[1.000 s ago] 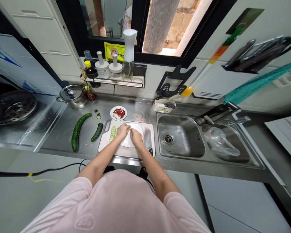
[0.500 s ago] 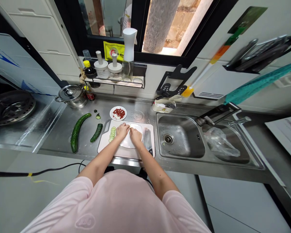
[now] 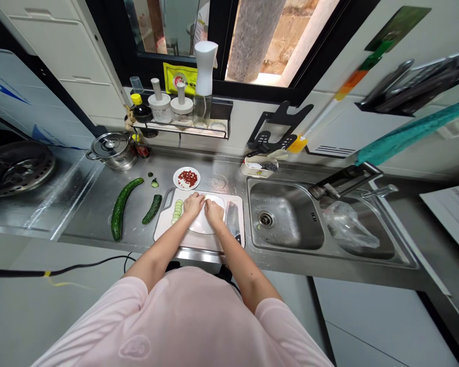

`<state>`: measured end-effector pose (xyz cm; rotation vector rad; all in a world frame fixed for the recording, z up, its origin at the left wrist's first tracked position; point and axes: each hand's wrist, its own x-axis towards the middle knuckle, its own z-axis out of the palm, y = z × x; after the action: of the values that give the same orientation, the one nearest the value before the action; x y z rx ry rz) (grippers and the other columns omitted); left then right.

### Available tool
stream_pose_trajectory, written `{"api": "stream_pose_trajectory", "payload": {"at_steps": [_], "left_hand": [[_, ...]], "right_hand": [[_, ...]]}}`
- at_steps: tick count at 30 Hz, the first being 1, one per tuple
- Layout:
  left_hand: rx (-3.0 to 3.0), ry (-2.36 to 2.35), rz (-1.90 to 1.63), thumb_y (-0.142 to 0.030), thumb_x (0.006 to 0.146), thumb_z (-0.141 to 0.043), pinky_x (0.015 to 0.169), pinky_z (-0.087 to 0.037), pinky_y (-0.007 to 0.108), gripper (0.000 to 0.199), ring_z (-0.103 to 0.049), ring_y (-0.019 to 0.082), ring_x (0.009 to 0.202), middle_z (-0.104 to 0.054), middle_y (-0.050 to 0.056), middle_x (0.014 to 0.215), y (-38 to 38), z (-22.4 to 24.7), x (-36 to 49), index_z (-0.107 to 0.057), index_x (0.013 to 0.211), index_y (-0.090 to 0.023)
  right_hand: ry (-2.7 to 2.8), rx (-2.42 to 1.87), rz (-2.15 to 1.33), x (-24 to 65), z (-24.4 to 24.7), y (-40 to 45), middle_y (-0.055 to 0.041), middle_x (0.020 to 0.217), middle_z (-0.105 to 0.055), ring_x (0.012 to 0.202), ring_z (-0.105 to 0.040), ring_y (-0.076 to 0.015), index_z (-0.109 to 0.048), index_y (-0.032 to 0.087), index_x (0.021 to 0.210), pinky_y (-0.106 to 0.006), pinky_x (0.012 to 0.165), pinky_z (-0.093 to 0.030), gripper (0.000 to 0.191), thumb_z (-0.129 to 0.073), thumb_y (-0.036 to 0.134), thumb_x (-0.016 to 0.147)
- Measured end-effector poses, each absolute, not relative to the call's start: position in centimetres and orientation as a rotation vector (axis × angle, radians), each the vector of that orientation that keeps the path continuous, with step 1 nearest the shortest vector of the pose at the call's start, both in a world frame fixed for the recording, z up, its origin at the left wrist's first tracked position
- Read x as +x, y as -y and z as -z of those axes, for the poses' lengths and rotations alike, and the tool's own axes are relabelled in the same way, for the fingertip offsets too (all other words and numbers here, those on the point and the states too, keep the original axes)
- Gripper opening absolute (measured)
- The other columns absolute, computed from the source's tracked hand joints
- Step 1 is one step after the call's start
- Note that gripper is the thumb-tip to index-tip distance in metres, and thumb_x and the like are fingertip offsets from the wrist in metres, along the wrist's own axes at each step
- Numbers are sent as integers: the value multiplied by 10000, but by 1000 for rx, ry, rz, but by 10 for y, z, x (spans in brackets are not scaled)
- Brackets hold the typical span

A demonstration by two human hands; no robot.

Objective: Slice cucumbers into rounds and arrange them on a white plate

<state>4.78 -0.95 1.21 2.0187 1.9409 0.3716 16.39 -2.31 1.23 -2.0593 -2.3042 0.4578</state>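
Both my hands meet over a white plate that lies on a pale cutting board. My left hand is closed over the plate's upper left part, fingertips pressed together. Close beside it, my right hand is also closed, thumb and fingers pinched. Whatever lies between the fingertips is too small and hidden to make out. Left of my left hand, cucumber slices overlap in a row on the board. A knife rests along the board's right side, its dark handle toward me.
A small plate of chopped red pieces stands behind the board. Leftward lie a cut cucumber, a whole cucumber and cucumber scraps. A lidded pot is at the back left. The sink is at right.
My hands stay pinched close together over the plate with hardly any shift. The camera view has turned very slightly; the things on the counter have not moved.
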Motion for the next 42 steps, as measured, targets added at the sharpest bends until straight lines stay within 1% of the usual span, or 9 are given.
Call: {"api": "stream_pose_trajectory", "payload": {"at_steps": [11, 20, 26, 35, 42], "left_hand": [[2007, -1995, -382, -387, 909, -450, 744, -376, 285, 283, -534, 195, 954, -588, 56, 1052, 10, -10, 46, -627, 1104, -285], [2014, -1995, -403, -340, 905, -462, 744, -389, 285, 285, -541, 196, 952, -587, 47, 1059, 8, -9, 46, -615, 1143, -306], [1981, -1992, -366, -323, 901, -472, 786, -398, 285, 324, -539, 199, 978, -580, 58, 1079, 8, -12, 46, -594, 1201, -315], [1983, -2000, -354, -338, 902, -465, 781, -402, 286, 323, -543, 198, 972, -583, 51, 1081, 9, -15, 48, -591, 1199, -318], [1960, -2007, -315, -343, 909, -448, 802, -396, 284, 329, -538, 199, 991, -575, 58, 1104, 10, -18, 48, -587, 1206, -314]], "right_hand": [[2260, -2109, -453, 165, -11, 33, -87, 1052, -629, 873, -617, -172, -506, 215, 1167, -268, 758, -396, 334, -259, 350, 987], [2271, -2086, -435, 166, -9, 36, -74, 1037, -638, 857, -622, -180, -510, 221, 1153, -269, 747, -399, 325, -297, 391, 974], [2293, -2081, -436, 166, -8, 36, -80, 1034, -640, 862, -623, -179, -501, 220, 1176, -269, 753, -399, 336, -287, 390, 978], [2294, -2094, -418, 166, -8, 34, -70, 1024, -643, 854, -624, -187, -498, 227, 1155, -278, 739, -400, 315, -297, 388, 973], [2304, -2098, -449, 166, -10, 34, -82, 1048, -636, 880, -619, -185, -496, 222, 1175, -276, 763, -399, 332, -286, 385, 976]]}}
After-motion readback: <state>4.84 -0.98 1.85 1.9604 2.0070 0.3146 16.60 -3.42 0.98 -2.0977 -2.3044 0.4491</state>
